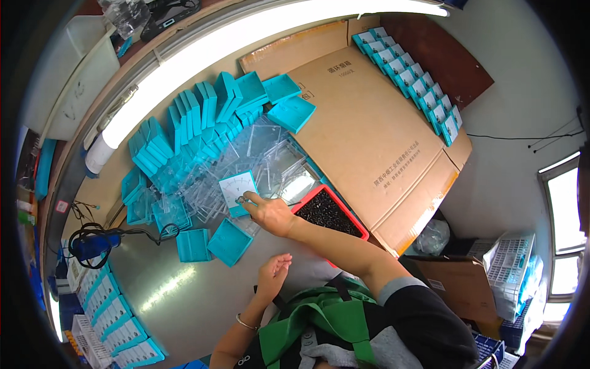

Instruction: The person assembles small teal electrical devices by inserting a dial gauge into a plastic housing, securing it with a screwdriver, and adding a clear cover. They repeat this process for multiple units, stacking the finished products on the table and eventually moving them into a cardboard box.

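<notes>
My right hand [273, 215] reaches over the work table, its thumb and fingers closed on the lower part of a panel meter [238, 187] with a white scale face and a turquoise base. The meter is tilted above a heap of clear plastic covers [212, 187]. A thin dark rod shows beside the knuckles; whether I hold it cannot be told. My left hand [275, 273] hovers near my body over the bare metal table top, fingers loosely stretched, holding nothing. Two turquoise plastic cases [230, 242] lie left of it.
Just right of my right hand stands a red tray [347, 212] of small black parts. Turquoise cases [196, 111] are stacked at the back. Finished-looking meters stand in rows on flattened cardboard [362, 141] and at lower left [117, 307]. A black cable [92, 246] coils at left.
</notes>
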The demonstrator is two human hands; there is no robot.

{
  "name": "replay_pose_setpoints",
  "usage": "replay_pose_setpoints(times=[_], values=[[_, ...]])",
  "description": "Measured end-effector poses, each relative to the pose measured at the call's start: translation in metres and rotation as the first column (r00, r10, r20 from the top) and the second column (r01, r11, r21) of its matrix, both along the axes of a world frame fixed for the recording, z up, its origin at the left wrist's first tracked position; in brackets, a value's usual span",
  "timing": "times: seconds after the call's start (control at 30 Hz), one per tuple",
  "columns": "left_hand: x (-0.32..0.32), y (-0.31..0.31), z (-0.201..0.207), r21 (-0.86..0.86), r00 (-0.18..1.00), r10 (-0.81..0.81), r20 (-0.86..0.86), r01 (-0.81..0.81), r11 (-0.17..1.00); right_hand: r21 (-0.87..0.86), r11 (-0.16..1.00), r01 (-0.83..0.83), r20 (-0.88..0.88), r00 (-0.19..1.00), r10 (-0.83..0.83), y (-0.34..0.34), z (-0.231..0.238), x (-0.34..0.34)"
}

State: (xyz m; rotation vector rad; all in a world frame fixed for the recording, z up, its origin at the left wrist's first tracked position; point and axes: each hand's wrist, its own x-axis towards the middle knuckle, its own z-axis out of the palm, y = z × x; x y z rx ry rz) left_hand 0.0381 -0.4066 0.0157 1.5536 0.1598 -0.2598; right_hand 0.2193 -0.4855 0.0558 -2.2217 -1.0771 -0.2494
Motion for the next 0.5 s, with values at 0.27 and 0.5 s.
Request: replay_pose_setpoints(times=[0.27, 0.5], values=[[0.084, -0.056, 0.042, 0.003, 0.985, -0.094, 0.143, 0.094, 0.996, 0.104, 0.894, 0.435, -0.359, 0.855, -0.374, -0.194, 0.038, -0.053], [0.211, -0.112, 0.011, 0.189, 1.0, -0.019, 0.007, 0.018, 0.982, -0.054, 0.73, 0.682, -0.439, 0.64, -0.63, -0.382, 0.024, -0.105]])
